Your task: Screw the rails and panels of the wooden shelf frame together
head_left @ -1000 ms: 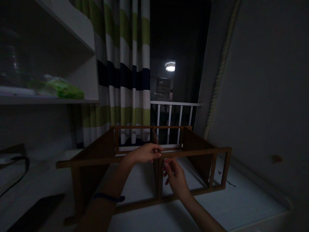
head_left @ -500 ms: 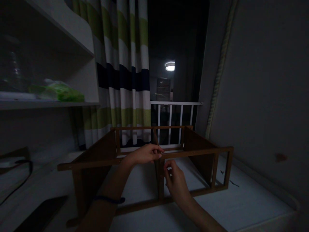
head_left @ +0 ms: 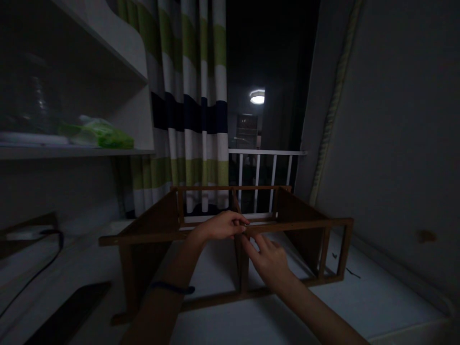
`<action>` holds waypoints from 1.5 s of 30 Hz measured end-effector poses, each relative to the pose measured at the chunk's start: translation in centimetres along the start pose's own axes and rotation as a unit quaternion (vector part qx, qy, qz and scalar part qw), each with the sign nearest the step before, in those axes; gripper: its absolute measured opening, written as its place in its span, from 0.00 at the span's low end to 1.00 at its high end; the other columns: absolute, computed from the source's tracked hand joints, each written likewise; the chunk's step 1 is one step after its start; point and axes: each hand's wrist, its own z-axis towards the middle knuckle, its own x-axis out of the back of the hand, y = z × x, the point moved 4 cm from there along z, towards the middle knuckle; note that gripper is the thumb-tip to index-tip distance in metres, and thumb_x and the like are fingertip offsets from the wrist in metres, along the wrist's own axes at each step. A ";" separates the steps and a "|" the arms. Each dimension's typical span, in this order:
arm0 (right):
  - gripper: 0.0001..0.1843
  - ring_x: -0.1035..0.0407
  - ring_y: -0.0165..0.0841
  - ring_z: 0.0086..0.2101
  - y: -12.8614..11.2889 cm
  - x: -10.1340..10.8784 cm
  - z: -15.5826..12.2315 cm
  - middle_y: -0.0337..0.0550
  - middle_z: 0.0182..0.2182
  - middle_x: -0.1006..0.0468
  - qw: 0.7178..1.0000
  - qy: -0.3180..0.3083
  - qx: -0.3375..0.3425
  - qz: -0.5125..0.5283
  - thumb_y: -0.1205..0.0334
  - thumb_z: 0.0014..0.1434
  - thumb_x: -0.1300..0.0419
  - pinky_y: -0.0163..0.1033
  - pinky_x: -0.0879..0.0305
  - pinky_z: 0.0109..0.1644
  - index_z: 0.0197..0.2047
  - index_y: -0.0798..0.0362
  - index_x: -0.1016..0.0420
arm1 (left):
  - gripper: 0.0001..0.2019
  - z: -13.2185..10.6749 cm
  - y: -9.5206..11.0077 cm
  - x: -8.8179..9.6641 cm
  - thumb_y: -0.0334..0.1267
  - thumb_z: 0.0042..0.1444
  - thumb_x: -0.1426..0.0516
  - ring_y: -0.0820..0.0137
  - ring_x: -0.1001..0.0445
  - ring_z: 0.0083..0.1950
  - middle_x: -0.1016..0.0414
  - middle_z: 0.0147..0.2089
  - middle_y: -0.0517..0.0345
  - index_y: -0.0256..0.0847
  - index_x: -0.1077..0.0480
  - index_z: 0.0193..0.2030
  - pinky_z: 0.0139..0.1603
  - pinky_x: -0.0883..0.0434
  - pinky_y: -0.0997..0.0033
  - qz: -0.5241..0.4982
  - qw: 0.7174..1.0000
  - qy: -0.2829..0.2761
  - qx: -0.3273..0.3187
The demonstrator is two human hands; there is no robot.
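Note:
A brown wooden shelf frame (head_left: 305, 224) lies on its side on the white tabletop, with a divider panel at its middle. My left hand (head_left: 223, 225) rests over the near top rail where it meets the divider, its fingers curled together at the joint. Just below and right of it, my right hand (head_left: 268, 256) has its thumb and fingers bent up against the same joint. Whatever is pinched at the fingertips is too small and dark to make out. A dark band circles my left wrist.
A dark phone-like slab (head_left: 68, 311) lies at the front left, near a cable (head_left: 39, 273). Small dark pieces (head_left: 353, 273) lie right of the frame. A white shelf (head_left: 108, 152) with a green bag (head_left: 111, 136) overhangs the left. Behind are a striped curtain (head_left: 196, 115) and white railing (head_left: 268, 152).
My right hand has moved up to the joint beside my left fingers. My left hand stays on the rail. The whole view has shifted slightly.

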 end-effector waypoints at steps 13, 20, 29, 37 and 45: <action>0.08 0.33 0.30 0.21 0.5 -0.6 0.8 0.40 0.24 0.27 0.994 0.015 -0.054 0.098 0.67 0.58 0.48 0.35 0.45 0.19 0.35 0.53 0.28 | 0.15 -0.1 0.4 0.0 0.39 0.50 0.46 0.77 0.36 0.24 0.32 0.25 0.61 0.33 0.32 0.42 0.25 0.37 0.78 0.009 1.000 0.002 0.001; 0.09 0.31 0.30 0.32 1.1 -0.9 1.0 0.44 0.34 0.26 0.938 -0.006 -0.153 0.312 0.64 0.59 0.49 0.33 0.35 0.34 0.38 0.52 0.29 | 0.17 0.1 -0.1 0.3 0.41 0.49 0.44 0.76 0.36 0.26 0.33 0.25 0.60 0.31 0.30 0.43 0.27 0.38 0.78 0.009 1.000 -0.002 -0.029; 0.07 0.32 0.30 0.29 1.4 -1.1 1.2 0.40 0.28 0.27 0.907 -0.015 -0.188 0.377 0.64 0.58 0.49 0.33 0.38 0.32 0.32 0.51 0.32 | 0.21 0.2 -0.7 0.1 0.42 0.48 0.44 0.71 0.31 0.34 0.26 0.36 0.53 0.33 0.32 0.49 0.33 0.34 0.73 -0.048 0.998 -0.025 0.006; 0.04 0.32 0.28 0.27 1.8 -1.3 1.4 0.37 0.27 0.26 0.840 -0.033 -0.273 0.468 0.62 0.58 0.49 0.31 0.40 0.28 0.35 0.51 0.35 | 0.15 0.0 -0.1 0.1 0.39 0.49 0.46 0.74 0.33 0.31 0.28 0.33 0.56 0.34 0.29 0.43 0.29 0.33 0.75 -0.021 0.999 -0.021 -0.012; 0.25 0.33 0.30 0.36 2.4 -1.1 1.0 0.45 0.43 0.32 0.855 0.038 -0.260 0.446 0.61 0.57 0.47 0.36 0.34 0.38 0.57 0.48 0.49 | 0.17 -0.3 0.4 0.1 0.40 0.51 0.47 0.72 0.33 0.33 0.31 0.35 0.54 0.30 0.30 0.43 0.31 0.32 0.74 -0.018 0.999 -0.031 -0.023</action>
